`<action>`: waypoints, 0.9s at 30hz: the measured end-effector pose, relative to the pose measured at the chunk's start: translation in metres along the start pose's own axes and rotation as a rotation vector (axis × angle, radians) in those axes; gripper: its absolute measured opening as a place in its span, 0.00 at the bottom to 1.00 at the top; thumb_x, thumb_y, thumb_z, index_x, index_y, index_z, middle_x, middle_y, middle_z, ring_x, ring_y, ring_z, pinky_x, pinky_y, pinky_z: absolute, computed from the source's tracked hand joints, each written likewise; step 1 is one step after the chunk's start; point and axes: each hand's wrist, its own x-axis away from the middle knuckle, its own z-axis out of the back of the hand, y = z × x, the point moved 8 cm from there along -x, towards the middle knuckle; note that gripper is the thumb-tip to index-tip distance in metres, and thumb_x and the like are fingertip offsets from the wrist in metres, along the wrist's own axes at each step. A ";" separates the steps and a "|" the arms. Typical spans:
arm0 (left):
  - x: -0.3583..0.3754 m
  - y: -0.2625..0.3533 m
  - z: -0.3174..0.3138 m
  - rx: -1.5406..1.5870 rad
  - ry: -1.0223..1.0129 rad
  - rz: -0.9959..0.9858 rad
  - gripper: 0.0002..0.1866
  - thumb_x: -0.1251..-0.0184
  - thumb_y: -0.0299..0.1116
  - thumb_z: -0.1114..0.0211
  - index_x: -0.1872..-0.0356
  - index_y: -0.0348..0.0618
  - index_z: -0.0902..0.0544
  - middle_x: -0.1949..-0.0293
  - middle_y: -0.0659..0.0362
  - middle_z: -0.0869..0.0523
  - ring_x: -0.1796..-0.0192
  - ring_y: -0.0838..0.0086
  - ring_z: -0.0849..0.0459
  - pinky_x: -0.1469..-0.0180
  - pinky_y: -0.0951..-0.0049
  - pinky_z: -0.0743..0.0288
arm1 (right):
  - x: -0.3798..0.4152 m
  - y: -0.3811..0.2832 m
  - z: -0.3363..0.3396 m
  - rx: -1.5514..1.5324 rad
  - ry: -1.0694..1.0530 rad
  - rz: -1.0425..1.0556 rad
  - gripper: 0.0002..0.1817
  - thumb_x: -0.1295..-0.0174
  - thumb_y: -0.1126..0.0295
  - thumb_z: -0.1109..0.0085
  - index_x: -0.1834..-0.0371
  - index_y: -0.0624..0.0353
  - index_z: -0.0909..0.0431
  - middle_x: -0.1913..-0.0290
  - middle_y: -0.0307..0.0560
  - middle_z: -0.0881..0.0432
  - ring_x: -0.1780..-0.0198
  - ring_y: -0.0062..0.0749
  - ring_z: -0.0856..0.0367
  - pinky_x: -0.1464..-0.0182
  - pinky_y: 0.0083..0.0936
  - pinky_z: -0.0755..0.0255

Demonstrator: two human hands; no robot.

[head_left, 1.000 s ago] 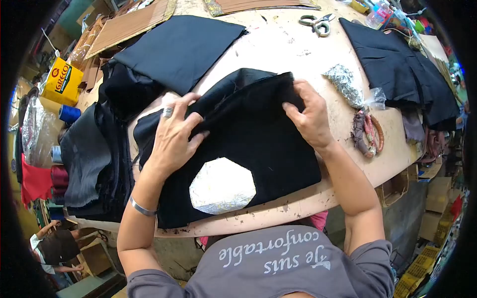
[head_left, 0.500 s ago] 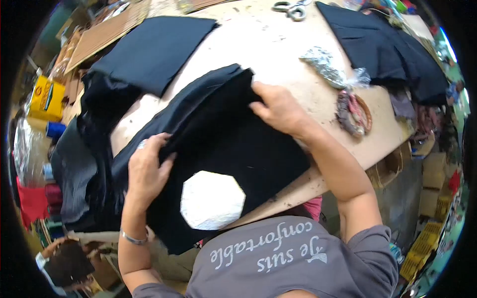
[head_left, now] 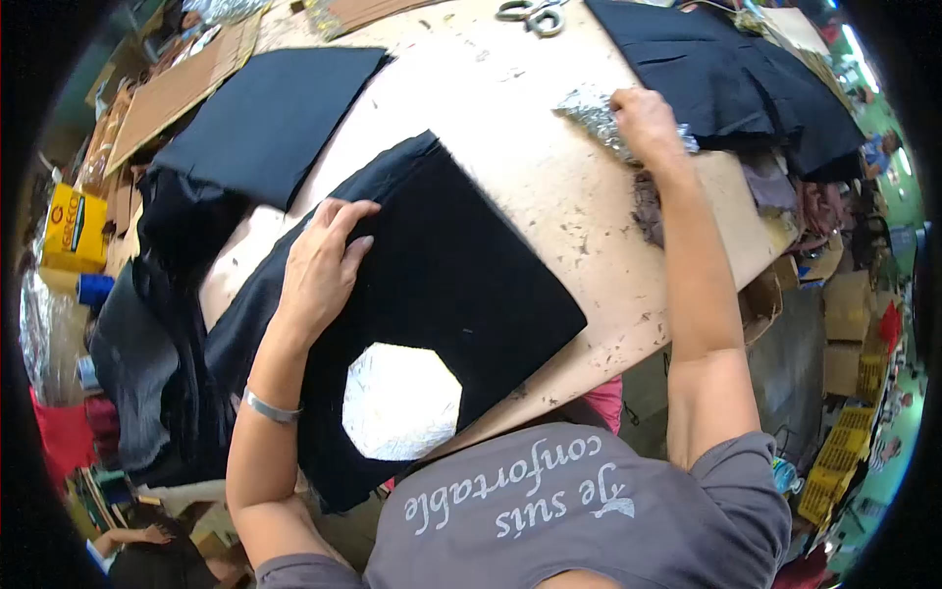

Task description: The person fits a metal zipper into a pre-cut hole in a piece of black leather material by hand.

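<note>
My left hand rests on black cloth, near its upper left folded edge, with fingers stretched and thumb apart. The cloth lies across the table's near edge and hangs over it. On its lower part is a white, shiny octagonal piece. At the right, the fingers of my right hand are closed on a crinkled clear plastic bag; its contents cannot be made out. A dark bundle, partly hidden by my right forearm, lies just below the bag.
More black cloth lies at the upper left, with another pile at the upper right. Scissors lie at the table's far edge. A yellow box and a blue thread spool stand left. Another person is at lower left.
My right hand has let go of the black cloth's upper corner and moved right onto the plastic bag. The cloth now lies flatter. My left hand has loosened and shifted up along the cloth.
</note>
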 end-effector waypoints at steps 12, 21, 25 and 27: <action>0.010 -0.011 0.001 0.097 0.146 -0.005 0.13 0.47 0.23 0.43 0.58 0.43 0.25 0.56 0.57 0.24 0.52 0.67 0.25 0.50 0.71 0.33 | 0.013 0.003 -0.001 -0.252 -0.119 -0.075 0.13 0.48 0.63 0.50 0.60 0.53 0.23 0.60 0.46 0.24 0.55 0.39 0.27 0.52 0.29 0.35; -0.002 0.011 0.004 -0.175 0.064 -0.102 0.13 0.48 0.26 0.41 0.58 0.42 0.26 0.55 0.57 0.27 0.56 0.67 0.25 0.53 0.69 0.31 | 0.011 -0.014 0.005 -0.023 -0.029 -0.114 0.11 0.46 0.65 0.50 0.62 0.55 0.25 0.65 0.48 0.22 0.60 0.43 0.25 0.56 0.32 0.33; -0.009 0.060 -0.018 -0.332 0.032 -0.320 0.15 0.45 0.30 0.43 0.54 0.46 0.26 0.55 0.56 0.29 0.60 0.69 0.25 0.57 0.71 0.30 | 0.018 -0.013 0.009 -0.234 0.006 -0.019 0.07 0.45 0.67 0.51 0.68 0.57 0.27 0.64 0.50 0.22 0.59 0.44 0.25 0.57 0.35 0.33; -0.020 0.068 -0.037 -0.270 -0.022 -0.322 0.16 0.43 0.32 0.44 0.52 0.48 0.27 0.56 0.57 0.29 0.60 0.68 0.25 0.58 0.72 0.30 | 0.016 -0.010 0.006 -0.200 0.062 0.007 0.07 0.45 0.67 0.52 0.69 0.58 0.28 0.64 0.51 0.22 0.59 0.44 0.25 0.57 0.35 0.33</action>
